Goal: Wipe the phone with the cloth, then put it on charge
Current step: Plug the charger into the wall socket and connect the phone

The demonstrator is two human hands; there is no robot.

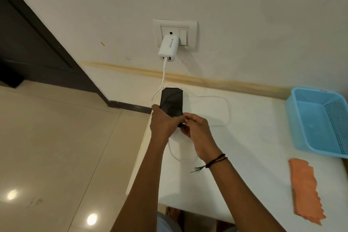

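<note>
- The cream wall (244,15) fills the upper part of the frame, with a yellowish stain line running across it just above the table edge.
- The tiled floor (56,147) takes up the lower left, and a dark door (28,43) stands in the upper left.
- The white table (254,147) covers the centre and right of the frame.
- A blue plastic basket (301,118) with perforated walls sits at the right edge of the table; nothing shows inside it.
- An orange cloth (305,190) lies flat on the table at lower right, below the basket and well apart from the hands.
- The left hand (163,124) grips the lower left part of a black phone (171,102), its fingers wrapped around the near end.
- The phone is in the centre of the frame, over the left edge of the table, screen up and dark. Its long axis runs up the frame toward the wall, far end toward the socket and near end in the hands.
- The right hand (195,128) is at the phone's near end with its fingers pinched close together; I cannot tell just what they pinch, as the spot is hidden between the two hands.
- A white charger (168,47) is plugged into the wall socket (175,32) at upper centre.
- A white cable (228,107) hangs from the charger, passes the phone's far end, and loops over the table to the right and under the hands.
- A dark thread band (216,161) circles the right wrist.
</note>
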